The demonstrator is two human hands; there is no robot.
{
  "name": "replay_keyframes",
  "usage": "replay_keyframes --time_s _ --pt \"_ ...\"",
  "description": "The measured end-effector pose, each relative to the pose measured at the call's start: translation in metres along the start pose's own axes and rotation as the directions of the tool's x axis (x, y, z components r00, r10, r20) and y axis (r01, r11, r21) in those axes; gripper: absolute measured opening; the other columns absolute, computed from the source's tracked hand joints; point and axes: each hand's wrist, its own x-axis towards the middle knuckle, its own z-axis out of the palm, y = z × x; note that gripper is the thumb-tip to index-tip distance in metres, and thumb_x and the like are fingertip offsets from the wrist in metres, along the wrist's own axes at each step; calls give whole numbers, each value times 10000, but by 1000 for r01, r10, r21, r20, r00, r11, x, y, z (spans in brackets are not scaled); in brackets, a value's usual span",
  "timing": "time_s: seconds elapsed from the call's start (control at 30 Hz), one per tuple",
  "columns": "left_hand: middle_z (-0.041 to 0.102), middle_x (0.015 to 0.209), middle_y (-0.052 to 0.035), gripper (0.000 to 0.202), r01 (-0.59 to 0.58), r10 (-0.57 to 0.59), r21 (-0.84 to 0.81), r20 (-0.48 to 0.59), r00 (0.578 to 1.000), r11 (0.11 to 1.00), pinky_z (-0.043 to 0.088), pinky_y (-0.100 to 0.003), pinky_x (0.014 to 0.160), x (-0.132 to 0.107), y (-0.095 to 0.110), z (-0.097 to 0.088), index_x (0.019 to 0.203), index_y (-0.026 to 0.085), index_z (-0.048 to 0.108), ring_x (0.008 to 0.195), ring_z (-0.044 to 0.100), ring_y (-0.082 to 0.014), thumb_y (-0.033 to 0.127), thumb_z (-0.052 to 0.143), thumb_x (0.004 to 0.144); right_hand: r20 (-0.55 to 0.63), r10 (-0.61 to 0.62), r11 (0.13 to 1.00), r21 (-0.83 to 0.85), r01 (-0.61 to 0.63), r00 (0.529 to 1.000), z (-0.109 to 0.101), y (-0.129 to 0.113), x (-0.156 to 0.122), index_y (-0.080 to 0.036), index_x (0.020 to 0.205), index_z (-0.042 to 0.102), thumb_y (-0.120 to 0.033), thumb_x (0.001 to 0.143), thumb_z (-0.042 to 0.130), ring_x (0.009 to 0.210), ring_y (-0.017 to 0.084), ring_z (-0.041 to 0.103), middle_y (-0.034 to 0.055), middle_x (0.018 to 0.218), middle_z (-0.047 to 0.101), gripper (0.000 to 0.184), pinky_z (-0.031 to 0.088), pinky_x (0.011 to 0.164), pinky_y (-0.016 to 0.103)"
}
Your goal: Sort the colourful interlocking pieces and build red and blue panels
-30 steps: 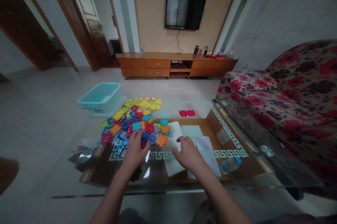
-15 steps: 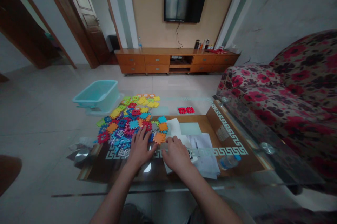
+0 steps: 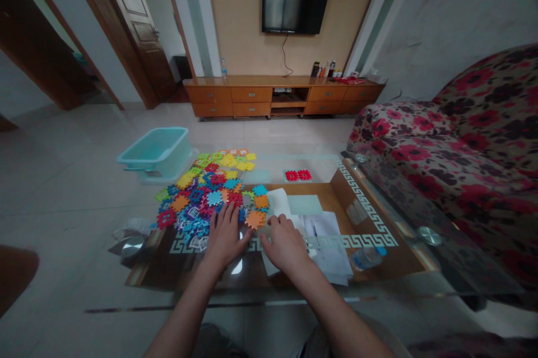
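Colourful interlocking plastic puzzle tiles (image 3: pixel 195 196) lie heaped on the left part of a glass-topped coffee table (image 3: pixel 197 274). My left hand (image 3: pixel 225 237) rests at the near edge of the heap, palm down, fingers stretched out and thumb apart. An orange tile (image 3: pixel 255 219) lies just beyond the gap between my hands, touched by neither as far as I can see. To its right, my right hand (image 3: pixel 288 246) lies palm down on the glass, fingers loosely bent and thumb apart, with nothing visible in it. Two red tiles (image 3: pixel 298 175) sit side by side, away from the heap.
Papers (image 3: pixel 325 235) and a water bottle with a blue cap (image 3: pixel 369 257) show at the right of the table. A turquoise tub (image 3: pixel 155 150) stands beyond the far left corner. A flowered sofa (image 3: pixel 437 134) is on the right, and a low wooden cabinet (image 3: pixel 252 101) at the back.
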Motion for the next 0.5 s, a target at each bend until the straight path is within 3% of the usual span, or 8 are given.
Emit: replay_keyframes --time_s 0.27,0.5 --pt "406 1533 -192 612 23 -22 10 -30 999 1000 194 -537 1174 1 -1 2 1339 85 533 1452 291 -330 505 455 902 -9 -9 1000 2 9 1000 2 2 0 -173 1165 601 -390 911 492 1072 305 572 158 1173 594 351 447 802 378" --pt "404 1544 -158 591 24 -24 6 -42 999 1000 200 -534 1174 3 -1 3 1359 118 527 1449 293 -322 486 458 901 -12 -14 1000 6 14 1000 -1 1 0 -162 1166 613 -393 916 488 1070 314 583 155 1152 604 363 456 808 390"
